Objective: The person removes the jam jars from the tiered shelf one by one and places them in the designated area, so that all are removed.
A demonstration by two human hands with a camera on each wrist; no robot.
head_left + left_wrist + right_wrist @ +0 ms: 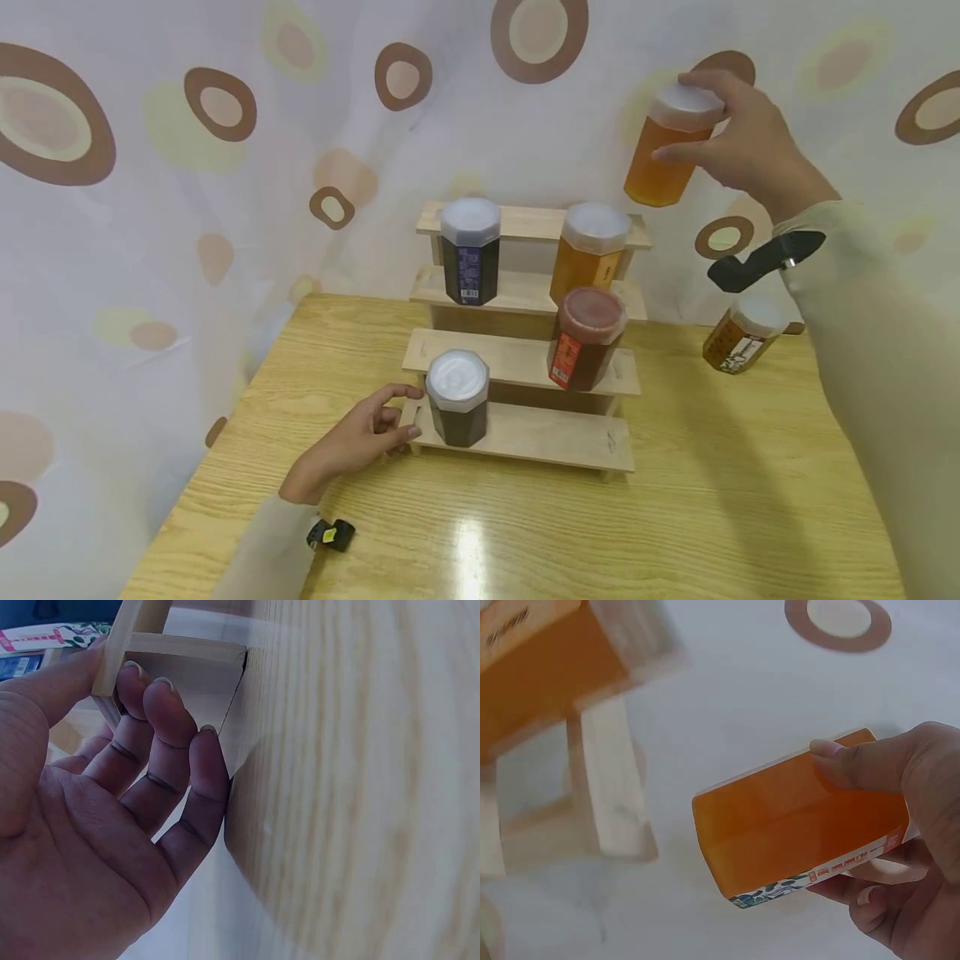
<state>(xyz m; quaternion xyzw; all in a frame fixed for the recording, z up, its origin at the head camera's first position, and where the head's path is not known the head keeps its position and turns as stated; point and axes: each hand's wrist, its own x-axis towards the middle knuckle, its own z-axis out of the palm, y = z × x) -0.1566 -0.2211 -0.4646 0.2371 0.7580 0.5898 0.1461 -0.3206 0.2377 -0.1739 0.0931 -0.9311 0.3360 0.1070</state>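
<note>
Your left hand (360,437) pinches the low left end of the wooden shelf (540,429), fingers curled, just beside the dark jar (460,421) on the bottom step. Rightward on higher steps come the purple-labelled jar (471,258), red-lidded jar (587,337) and shelved orange jar (588,258). Past the shelf's upper right, apart from it, the raised orange jar (663,162) is pinched between your right hand's (750,137) thumb and fingers. Well below it, a brown jar (738,337) is on the table (517,525).
</note>
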